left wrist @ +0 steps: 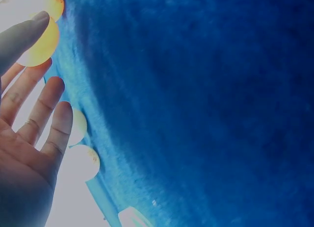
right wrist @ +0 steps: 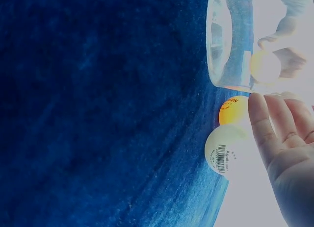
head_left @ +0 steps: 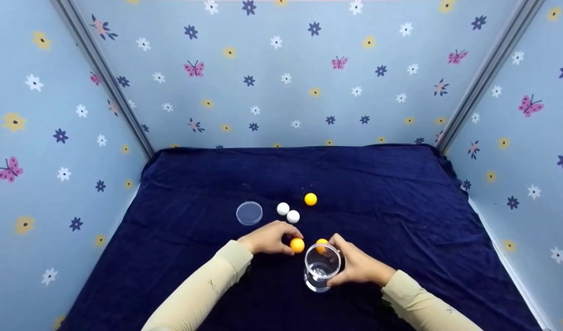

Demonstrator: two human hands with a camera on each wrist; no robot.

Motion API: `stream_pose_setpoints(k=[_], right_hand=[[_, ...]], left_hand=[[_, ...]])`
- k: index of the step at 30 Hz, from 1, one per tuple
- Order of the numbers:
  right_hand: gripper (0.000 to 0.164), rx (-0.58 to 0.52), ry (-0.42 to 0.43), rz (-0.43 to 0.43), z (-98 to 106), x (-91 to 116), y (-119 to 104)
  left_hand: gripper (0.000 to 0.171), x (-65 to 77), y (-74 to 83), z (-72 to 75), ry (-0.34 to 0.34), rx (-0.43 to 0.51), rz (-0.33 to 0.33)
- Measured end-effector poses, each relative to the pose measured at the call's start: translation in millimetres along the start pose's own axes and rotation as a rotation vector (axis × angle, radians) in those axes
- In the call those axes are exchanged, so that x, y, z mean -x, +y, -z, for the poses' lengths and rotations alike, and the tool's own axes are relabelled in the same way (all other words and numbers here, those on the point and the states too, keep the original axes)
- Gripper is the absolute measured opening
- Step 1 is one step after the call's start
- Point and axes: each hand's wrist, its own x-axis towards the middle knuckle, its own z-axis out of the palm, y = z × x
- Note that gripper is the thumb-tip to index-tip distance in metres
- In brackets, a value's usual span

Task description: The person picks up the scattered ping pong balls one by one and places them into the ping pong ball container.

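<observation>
My left hand (head_left: 270, 238) pinches an orange ping-pong ball (head_left: 297, 245) between thumb and fingertips. In the left wrist view its other fingers stretch out past the ball (left wrist: 41, 48). A tall clear plastic jar (head_left: 314, 281), its round mouth uncovered, stands in the grip of my right hand (head_left: 357, 264), just right of the pinched ball. Another orange ball (head_left: 321, 241) shows behind the jar's rim, near the right fingertips. In the right wrist view a white ball (right wrist: 221, 151) with printed lettering and an orange ball (right wrist: 233, 109) lie beside the jar (right wrist: 230, 75).
Farther back on the dark blue cloth (head_left: 391, 197) are two white balls (head_left: 283, 208) side by side and an orange ball (head_left: 310, 199). Left of them lies a round clear lid (head_left: 249, 213). Flower-patterned walls (head_left: 281, 92) enclose the back and sides.
</observation>
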Motion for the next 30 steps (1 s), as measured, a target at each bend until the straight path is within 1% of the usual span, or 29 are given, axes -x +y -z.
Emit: stream_pose_setpoints(k=[5,9,16,20,24,30], right_hand=[[0.075,-0.002,0.008,0.016,-1,0,1],[0.074,-0.001,0.006,0.027,-1,0,1],[0.075,-0.011,0.006,0.024,-1,0,0],[0.075,-0.009,0.009,0.029,-1,1,1],[0.075,-0.012,0.009,0.030,-2,1,1],[0.075,-0.008,0.008,0.029,-2,0,0]], left_hand=[[0.041,0.3,2.5,9.1,0.011,0.023,-0.015],[0.040,1.0,3.1,14.8,0.021,0.010,-0.023],[0.041,2.0,9.1,25.7,0.016,-0.020,-0.004],[0.041,2.7,12.7,31.4,0.028,-0.016,-0.006],[0.040,2.9,16.7,36.1,0.048,0.016,-0.019],[0.039,4.7,23.3,42.3,0.072,0.075,-0.012]])
